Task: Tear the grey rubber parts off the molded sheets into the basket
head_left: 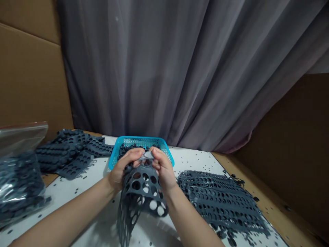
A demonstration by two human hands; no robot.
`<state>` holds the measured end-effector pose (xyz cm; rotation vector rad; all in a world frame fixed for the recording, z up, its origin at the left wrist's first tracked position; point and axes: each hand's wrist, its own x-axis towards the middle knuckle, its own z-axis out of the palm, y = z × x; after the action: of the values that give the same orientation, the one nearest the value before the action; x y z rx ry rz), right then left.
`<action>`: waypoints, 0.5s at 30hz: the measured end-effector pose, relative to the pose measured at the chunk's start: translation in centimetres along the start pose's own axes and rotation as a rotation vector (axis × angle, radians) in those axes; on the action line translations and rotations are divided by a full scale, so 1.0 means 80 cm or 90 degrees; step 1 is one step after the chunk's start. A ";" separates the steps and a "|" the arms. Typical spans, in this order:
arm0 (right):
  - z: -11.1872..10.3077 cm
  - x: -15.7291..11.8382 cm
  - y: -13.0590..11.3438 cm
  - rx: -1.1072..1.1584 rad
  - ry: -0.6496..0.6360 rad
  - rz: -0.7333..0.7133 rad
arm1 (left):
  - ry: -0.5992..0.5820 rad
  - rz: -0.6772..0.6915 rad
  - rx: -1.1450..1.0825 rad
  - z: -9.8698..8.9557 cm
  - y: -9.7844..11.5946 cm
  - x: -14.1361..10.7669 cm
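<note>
Both hands are closed on one dark grey rubber sheet (pixel 137 185) full of round holes, held up over the white table. My left hand (pixel 125 164) pinches its upper edge from the left. My right hand (pixel 163 168) grips the same edge from the right, close beside the left fingers. Between the thumbs the rubber is bent and looks shiny. The rest of the sheet hangs down and curls toward me. Just behind the hands stands a blue plastic basket (pixel 167 151) with many small dark rubber pieces (pixel 125 149) inside, partly hidden by my fingers.
Uncut-looking rubber sheets (pixel 74 151) are heaped at the left. A clear zip bag (pixel 20 181) of dark pieces stands nearer on that side. Sheets with holes (pixel 221 199) lie stacked at the right. Small dark scraps dot the white table surface (pixel 185 156). A grey curtain (pixel 154 68) hangs behind.
</note>
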<state>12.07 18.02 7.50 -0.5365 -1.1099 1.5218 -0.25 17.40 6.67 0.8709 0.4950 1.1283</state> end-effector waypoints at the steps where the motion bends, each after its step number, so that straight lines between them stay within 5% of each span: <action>1: -0.001 0.001 -0.004 0.006 -0.001 -0.033 | 0.011 0.015 -0.013 0.000 0.004 0.000; 10: -0.015 -0.013 -0.051 -0.036 -0.122 -0.203 | -0.002 0.078 0.201 0.013 0.019 -0.004; 15: -0.022 -0.033 -0.076 -0.374 -0.072 -0.279 | -0.053 0.092 0.391 0.023 0.039 -0.016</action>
<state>17.34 15.79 11.32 -0.5532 -1.6529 0.8439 -1.19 16.11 10.17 1.4991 0.7356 1.0777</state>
